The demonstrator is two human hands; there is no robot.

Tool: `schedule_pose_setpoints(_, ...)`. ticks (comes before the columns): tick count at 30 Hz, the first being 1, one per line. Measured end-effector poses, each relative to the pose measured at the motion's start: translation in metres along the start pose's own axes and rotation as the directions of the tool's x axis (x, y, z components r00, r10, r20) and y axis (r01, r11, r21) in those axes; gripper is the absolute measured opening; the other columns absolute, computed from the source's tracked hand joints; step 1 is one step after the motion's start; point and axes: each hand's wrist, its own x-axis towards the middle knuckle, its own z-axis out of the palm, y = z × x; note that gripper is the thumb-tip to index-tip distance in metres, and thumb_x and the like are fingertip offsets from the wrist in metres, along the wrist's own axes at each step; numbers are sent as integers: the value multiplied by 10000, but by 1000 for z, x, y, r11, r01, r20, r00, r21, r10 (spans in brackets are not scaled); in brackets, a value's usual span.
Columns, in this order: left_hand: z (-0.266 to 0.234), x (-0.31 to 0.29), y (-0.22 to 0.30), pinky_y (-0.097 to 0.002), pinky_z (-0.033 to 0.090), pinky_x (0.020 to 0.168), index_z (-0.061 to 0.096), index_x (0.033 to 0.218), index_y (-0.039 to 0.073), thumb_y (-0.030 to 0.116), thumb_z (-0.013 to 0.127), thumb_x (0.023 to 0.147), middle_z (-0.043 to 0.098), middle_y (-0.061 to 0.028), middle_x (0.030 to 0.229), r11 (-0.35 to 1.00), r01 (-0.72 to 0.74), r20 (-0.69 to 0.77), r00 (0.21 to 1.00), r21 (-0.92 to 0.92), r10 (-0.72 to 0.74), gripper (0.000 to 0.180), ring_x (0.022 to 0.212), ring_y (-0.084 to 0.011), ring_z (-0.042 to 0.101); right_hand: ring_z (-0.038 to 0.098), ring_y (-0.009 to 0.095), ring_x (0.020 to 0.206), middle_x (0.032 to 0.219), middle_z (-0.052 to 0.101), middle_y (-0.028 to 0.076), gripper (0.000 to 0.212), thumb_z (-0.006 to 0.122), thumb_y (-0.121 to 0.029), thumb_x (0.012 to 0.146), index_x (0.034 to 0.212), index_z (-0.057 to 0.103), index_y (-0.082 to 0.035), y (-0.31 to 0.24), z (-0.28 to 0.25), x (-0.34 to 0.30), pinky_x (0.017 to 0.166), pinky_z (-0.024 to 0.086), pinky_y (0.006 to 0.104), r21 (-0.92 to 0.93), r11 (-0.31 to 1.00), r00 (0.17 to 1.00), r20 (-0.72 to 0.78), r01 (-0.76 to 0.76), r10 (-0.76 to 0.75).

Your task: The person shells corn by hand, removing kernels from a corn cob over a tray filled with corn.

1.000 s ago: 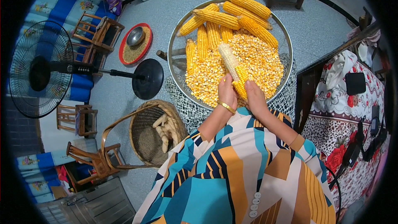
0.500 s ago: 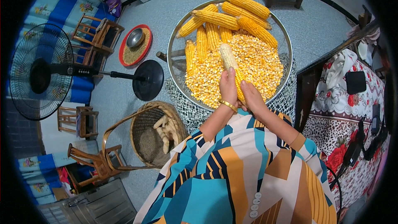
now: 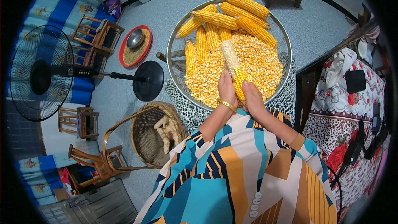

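Observation:
Between my two hands is a corn cob [image 3: 234,64], its far half stripped to the pale core and its near half still covered in yellow kernels. My left hand [image 3: 227,87] closes round its left side, with a gold bangle at the wrist. My right hand [image 3: 253,96] grips the lower right side, thumb along the kernels. Under the cob spreads a heap of loose corn kernels [image 3: 261,68] in a large round metal-rimmed tray [image 3: 171,43]. Several whole yellow ears of corn [image 3: 246,6] lie along the tray's far and left sides.
Left of me, a handled wicker basket [image 3: 139,141] holds several bare cobs [image 3: 165,130]. Beyond it stand a black fan [image 3: 145,81] and a red basin [image 3: 122,54] of grain with a metal bowl [image 3: 135,38]. Wooden chairs [image 3: 97,37] line the left; a flowered cloth-covered bed [image 3: 331,120] is at right.
The cob shows slightly more bare core, and my fingers have shifted a little along it. My right thumb sits a bit higher; the surroundings look the same.

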Motion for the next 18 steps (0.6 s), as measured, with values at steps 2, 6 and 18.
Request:
schedule_pose_setpoints(2,9,-14,17,-241,410,588,468,931,45,375,395,911,506,-28,796,990,87,77,994,-108,-79,338,691,-92,486,445,124,402,585,468,71,456,344,-447,900,818,458,-12,-6,1,-2,356,348,255,146,980,991,15,-135,135)
schedule_pose_setpoints(6,1,-10,-1,-228,369,675,468,934,62,378,459,887,455,-10,801,986,43,165,984,159,-69,319,743,-78,410,425,109,400,587,451,54,439,345,-439,903,811,451,-23,-1,-1,3,351,337,245,232,956,982,-1,-181,187)
schedule_pose_setpoints(18,6,-7,-5,-261,447,613,477,923,48,288,320,937,531,-57,840,996,83,89,992,20,-84,287,702,-114,524,455,131,421,596,472,78,446,345,-441,902,804,446,-18,2,-1,0,370,357,264,89,996,995,-93,-25,33)
